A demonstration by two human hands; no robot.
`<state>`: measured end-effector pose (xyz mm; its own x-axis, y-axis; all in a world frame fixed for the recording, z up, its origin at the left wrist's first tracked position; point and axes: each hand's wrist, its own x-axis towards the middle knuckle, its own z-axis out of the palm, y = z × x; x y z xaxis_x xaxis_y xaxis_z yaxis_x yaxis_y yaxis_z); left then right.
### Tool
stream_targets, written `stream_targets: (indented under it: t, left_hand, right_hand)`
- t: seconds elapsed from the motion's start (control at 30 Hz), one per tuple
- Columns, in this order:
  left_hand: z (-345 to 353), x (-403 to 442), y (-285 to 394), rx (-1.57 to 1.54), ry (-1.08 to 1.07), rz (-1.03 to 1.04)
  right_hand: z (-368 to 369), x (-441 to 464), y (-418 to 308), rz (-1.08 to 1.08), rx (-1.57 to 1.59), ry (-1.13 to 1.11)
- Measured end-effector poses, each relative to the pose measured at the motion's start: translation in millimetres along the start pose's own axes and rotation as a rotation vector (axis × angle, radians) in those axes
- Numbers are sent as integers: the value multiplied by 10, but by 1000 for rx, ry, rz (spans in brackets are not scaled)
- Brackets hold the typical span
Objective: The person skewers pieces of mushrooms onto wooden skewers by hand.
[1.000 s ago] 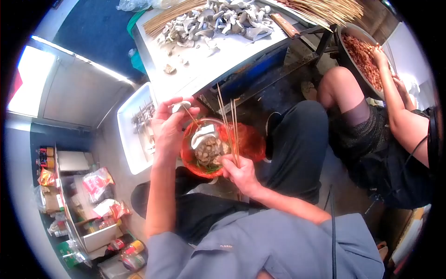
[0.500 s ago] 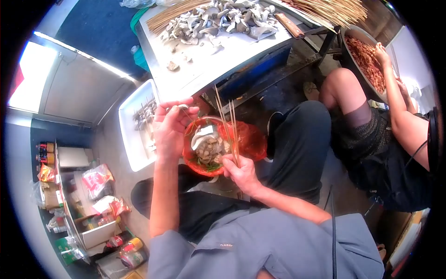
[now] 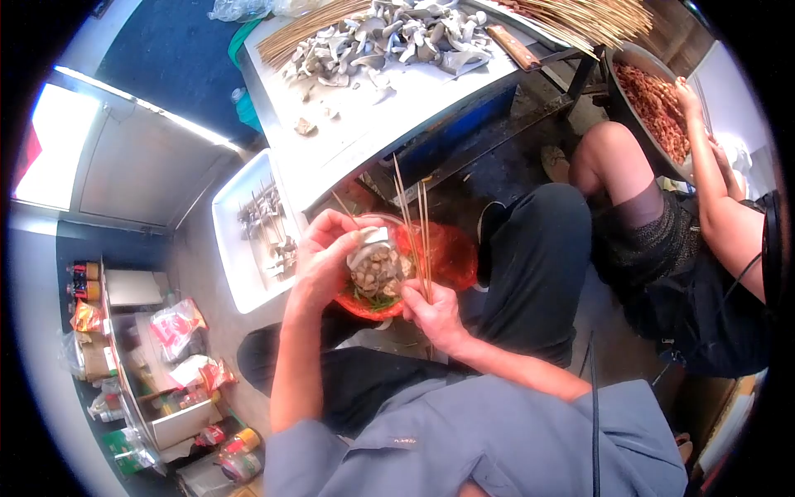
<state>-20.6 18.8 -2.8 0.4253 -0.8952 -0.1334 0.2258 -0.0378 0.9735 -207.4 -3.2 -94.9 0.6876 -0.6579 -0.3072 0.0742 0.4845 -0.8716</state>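
Observation:
My left hand (image 3: 325, 253) is closed, pinching a thin bamboo skewer (image 3: 342, 204) whose end sticks out above the fingers. A pale mushroom piece (image 3: 378, 235) lies right at its fingertips; whether it is gripped too is hard to tell. My right hand (image 3: 434, 316) is shut around several bamboo skewers (image 3: 425, 240) that point upward. Between my knees sits a red basket-like container (image 3: 364, 313), with mushroom pieces (image 3: 378, 272) and some green bits inside. Part of its left side is hidden by my left hand.
Grey mushrooms (image 3: 385, 41), a wooden-handled knife (image 3: 515, 47) and bundled skewers (image 3: 580, 21) lie on the white table (image 3: 331, 153). A white tray (image 3: 225, 240) holds filled skewers. A co-worker's hand (image 3: 689, 95) is at a basin (image 3: 609, 74) of reddish meat. Shelves (image 3: 132, 389) stand left.
My left hand has moved down and right, from above the container's left edge to the pale mushroom piece. My right hand has shifted slightly right and down with the skewers.

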Motion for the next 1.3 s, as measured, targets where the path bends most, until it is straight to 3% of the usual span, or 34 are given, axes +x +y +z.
stream_targets:
  t: [0.03, 0.2, 0.3, 0.37, 0.43, 0.53, 0.63, 0.7, 0.77, 0.83, 0.97, 1.03, 1.3]
  left_hand:
    - [-15, 1, 73, 102, 19, 2]
    - [-274, 504, 509, 781, 516, 328]
    - [-593, 1037, 539, 924, 616, 388]
    - [-815, 1328, 457, 1407, 596, 449]
    - [-784, 1433, 436, 1394, 538, 357]
    - [-706, 1451, 374, 1201, 517, 529]
    - [-542, 1343, 398, 943, 454, 440]
    - [-484, 1256, 376, 997, 469, 532]
    - [-318, 1063, 454, 642, 399, 406]
    - [-373, 943, 429, 684, 398, 419]
    - [-200, 581, 454, 474, 310, 327]
    - [-129, 441, 467, 363, 368, 159]
    - [-117, 313, 226, 331, 310, 236]
  right_hand:
    - [7, 6, -8, 1, 22, -2]
    - [17, 23, -54, 39, 64, -4]
    - [22, 6, -50, 67, 60, -13]
    - [20, 6, -63, 49, 64, -27]
    - [10, 13, -100, 50, 74, -15]
    - [-7, 23, -91, 55, 89, -10]
    - [4, 24, -96, 54, 93, -15]
    - [-1, 15, -97, 58, 90, -11]
    - [-10, 13, -104, 35, 62, -7]
    - [-20, 13, -135, 32, 63, -6]
    - [-17, 11, -89, 20, 65, -20]
    - [-15, -8, -79, 19, 60, -34]
    - [2, -19, -73, 24, 62, -55]
